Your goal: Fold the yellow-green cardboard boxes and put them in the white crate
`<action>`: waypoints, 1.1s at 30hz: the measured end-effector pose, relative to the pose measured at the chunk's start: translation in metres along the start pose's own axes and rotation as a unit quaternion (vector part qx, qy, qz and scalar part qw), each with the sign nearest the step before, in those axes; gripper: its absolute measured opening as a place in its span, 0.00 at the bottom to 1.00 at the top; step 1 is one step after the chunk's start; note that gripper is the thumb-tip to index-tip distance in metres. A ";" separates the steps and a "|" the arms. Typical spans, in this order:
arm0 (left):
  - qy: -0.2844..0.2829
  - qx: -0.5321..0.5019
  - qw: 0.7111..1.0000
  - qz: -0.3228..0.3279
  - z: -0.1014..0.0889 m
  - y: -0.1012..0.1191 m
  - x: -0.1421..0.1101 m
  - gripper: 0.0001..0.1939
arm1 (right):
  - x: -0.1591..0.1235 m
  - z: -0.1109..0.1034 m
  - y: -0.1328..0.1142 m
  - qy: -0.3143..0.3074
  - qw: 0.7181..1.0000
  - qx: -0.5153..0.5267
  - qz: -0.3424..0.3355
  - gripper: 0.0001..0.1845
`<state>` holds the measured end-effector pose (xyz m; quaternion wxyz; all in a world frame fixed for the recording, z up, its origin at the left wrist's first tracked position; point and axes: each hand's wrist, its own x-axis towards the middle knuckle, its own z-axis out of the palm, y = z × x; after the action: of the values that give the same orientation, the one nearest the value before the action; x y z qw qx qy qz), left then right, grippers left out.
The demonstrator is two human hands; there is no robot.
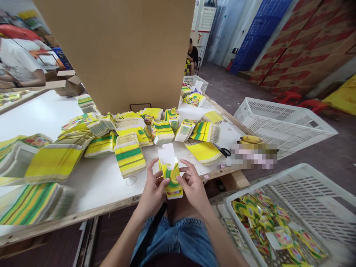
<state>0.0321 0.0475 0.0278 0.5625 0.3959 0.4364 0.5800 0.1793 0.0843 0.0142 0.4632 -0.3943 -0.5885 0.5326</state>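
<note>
Yellow stacks (52,161) cover much of the left of the tabletop (102,181). Over its near edge, the left hand (154,186) and right hand (194,186) have their fingers clamped on a yellow carton (171,174); farther right are scissors (225,151) and a crate (306,187) of packs (257,215).

faded blue denim shorts (194,244) — a long black strap (148,235) — bare forearms (125,235)
</note>
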 end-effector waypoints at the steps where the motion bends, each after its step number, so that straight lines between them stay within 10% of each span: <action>1: -0.016 -0.006 1.000 -0.004 -0.001 0.002 -0.001 0.35 | 0.001 -0.003 -0.003 -0.018 1.000 0.010 -0.001 0.27; 9: -0.090 -0.040 0.994 -0.045 -0.003 -0.003 -0.008 0.21 | 0.009 -0.021 -0.017 -0.081 0.996 -0.012 0.024 0.10; 14: -0.085 -0.050 0.994 -0.045 -0.002 -0.014 -0.012 0.21 | 0.007 -0.023 -0.017 -0.054 0.995 -0.088 0.003 0.13; 19: -0.104 -0.067 0.990 -0.067 -0.003 -0.008 -0.012 0.43 | 0.005 -0.022 -0.016 -0.023 0.997 -0.074 -0.008 0.10; 24: -0.093 -0.024 0.993 -0.073 -0.007 -0.010 -0.010 0.30 | 0.008 -0.029 -0.021 0.013 0.998 -0.068 0.004 0.19; 28: -0.071 0.017 0.996 -0.059 -0.005 -0.015 -0.010 0.28 | 0.008 -0.033 -0.030 -0.108 0.989 -0.061 0.086 0.18; 33: -0.087 0.010 0.994 -0.065 -0.002 -0.015 -0.011 0.28 | 0.007 -0.027 -0.031 -0.065 0.966 -0.243 0.064 0.16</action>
<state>0.0353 0.0367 0.0134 0.6306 0.4211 0.4164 0.5016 0.2041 0.0942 0.0459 0.2792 -0.4965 -0.7027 0.4263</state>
